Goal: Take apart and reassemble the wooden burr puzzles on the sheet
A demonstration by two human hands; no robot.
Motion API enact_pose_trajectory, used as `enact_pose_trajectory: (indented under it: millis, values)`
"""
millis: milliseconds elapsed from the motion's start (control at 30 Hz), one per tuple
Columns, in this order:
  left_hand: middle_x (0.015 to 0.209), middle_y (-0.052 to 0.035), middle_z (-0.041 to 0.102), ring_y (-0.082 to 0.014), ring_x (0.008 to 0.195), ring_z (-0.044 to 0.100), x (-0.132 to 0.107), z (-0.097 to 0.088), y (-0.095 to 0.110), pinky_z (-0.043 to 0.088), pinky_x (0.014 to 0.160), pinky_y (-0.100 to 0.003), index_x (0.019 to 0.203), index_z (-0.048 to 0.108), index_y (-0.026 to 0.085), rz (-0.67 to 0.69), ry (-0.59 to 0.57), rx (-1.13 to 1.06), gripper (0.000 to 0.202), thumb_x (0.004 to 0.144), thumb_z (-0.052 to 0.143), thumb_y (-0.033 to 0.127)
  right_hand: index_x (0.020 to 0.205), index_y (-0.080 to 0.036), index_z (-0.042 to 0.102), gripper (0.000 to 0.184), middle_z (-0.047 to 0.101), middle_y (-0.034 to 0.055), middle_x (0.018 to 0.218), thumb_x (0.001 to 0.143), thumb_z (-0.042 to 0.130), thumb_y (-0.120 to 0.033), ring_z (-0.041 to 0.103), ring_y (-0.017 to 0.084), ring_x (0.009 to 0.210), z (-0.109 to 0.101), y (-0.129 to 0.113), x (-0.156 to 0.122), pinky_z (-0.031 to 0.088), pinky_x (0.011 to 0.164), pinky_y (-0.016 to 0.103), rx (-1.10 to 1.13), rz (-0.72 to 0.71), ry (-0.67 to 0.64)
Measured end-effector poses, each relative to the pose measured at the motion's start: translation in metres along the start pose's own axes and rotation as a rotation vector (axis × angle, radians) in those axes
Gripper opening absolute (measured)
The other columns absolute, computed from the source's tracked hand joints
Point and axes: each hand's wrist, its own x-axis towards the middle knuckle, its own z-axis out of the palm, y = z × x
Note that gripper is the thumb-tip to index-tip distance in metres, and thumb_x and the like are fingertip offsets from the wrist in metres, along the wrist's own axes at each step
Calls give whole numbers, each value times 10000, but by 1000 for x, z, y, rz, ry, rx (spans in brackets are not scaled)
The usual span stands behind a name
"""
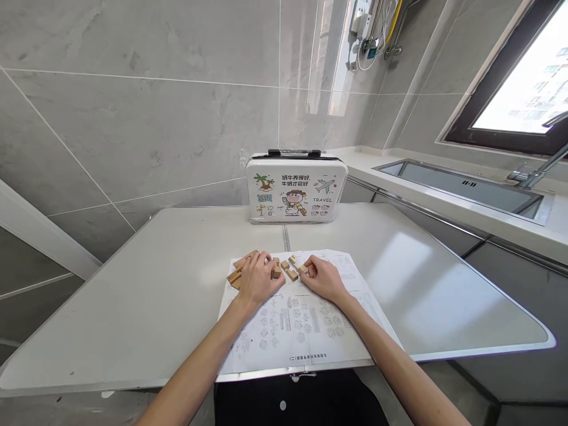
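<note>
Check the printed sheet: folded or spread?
Spread: the printed sheet lies across the table, printed face up, wooden blocks on top.

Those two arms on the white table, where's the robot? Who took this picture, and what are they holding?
There's no robot: these are a person's own bare left hand and right hand. The camera is worn on their head, looking forward and down. On the white table lies a printed sheet with small wooden blocks on it. The right hand pinches one block. The left is at another block, though its grip is hard to tell, with longer wooden pieces beside it. Behind stands a cartoon-covered case.
</note>
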Motion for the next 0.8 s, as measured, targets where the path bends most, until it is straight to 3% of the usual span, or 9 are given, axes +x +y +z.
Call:
enact_pose_trajectory:
  millis: [167, 467, 667, 800]
  values:
    - [1067, -100, 649, -299, 973, 592, -2, -3, 6, 490, 843, -458, 634, 607, 222, 31, -40, -60, 178, 792, 688, 221, 768, -248, 449, 157, 514, -54, 582, 800, 599, -280, 516, 166, 575, 1, 1, -1, 315, 576, 271, -114, -16, 19]
    - [1150, -99, 622, -301, 1066, 596, -2, -11, 15, 490, 949, -464, 636, 489, 222, 84, -77, -140, 245, 730, 715, 238, 765, -235, 483, 174, 542, -49, 590, 851, 614, -308, 521, 150, 561, 2, 1, -2, 293, 564, 274, -175, -52, -22]
    - [1123, -101, 606, -316, 1069, 571, -1, -16, 20, 482, 985, -494, 752, 483, 229, 75, -66, -155, 295, 667, 755, 306, 790, -227, 578, 233, 591, -30, 639, 957, 596, -388, 565, 153, 602, 2, -1, -4, 351, 594, 276, -125, -130, -46]
    - [1265, -121, 587, -321, 1153, 567, -3, -13, 18, 491, 1008, -483, 940, 564, 214, 86, -53, -194, 338, 715, 772, 357, 897, -241, 688, 254, 672, 5, 796, 1034, 522, -374, 610, 164, 709, 1, -4, -6, 422, 670, 286, -65, -208, -87]
